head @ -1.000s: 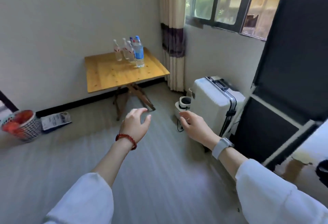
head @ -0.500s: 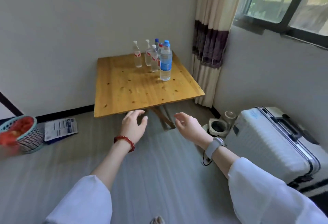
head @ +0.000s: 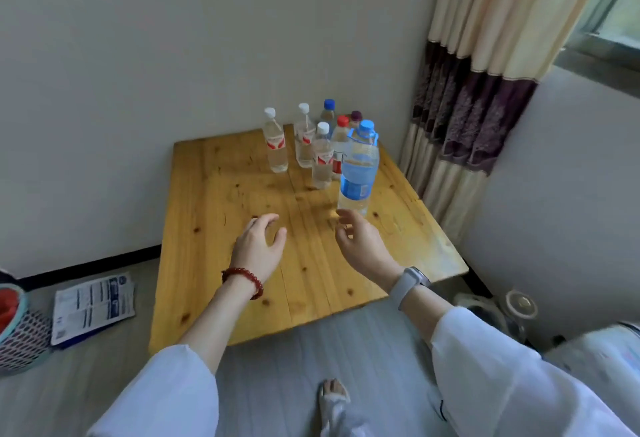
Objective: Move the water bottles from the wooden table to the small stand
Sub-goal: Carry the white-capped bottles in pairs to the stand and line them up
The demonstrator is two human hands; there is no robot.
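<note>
Blue-labelled bottle (head: 357, 173) just beyond right grip (head: 360, 246) (upright)

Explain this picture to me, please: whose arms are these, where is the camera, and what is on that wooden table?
There is no machine here. The picture comes from a wide-angle camera worn on a person's head, looking forward and down, so the arms are the wearer's own. The left hand, with a red bead bracelet on its wrist, and the right hand, with a pale grey wristwatch, both reach over the square yellow wooden table. Both are open and hold nothing.

At the table's far side stand seven clear plastic water bottles. The nearest is the large blue-labelled, blue-capped bottle, just beyond the right fingertips. Behind it stand three smaller white-capped bottles and others with red, blue and dark caps. All are upright. The small stand is not in view.
</note>
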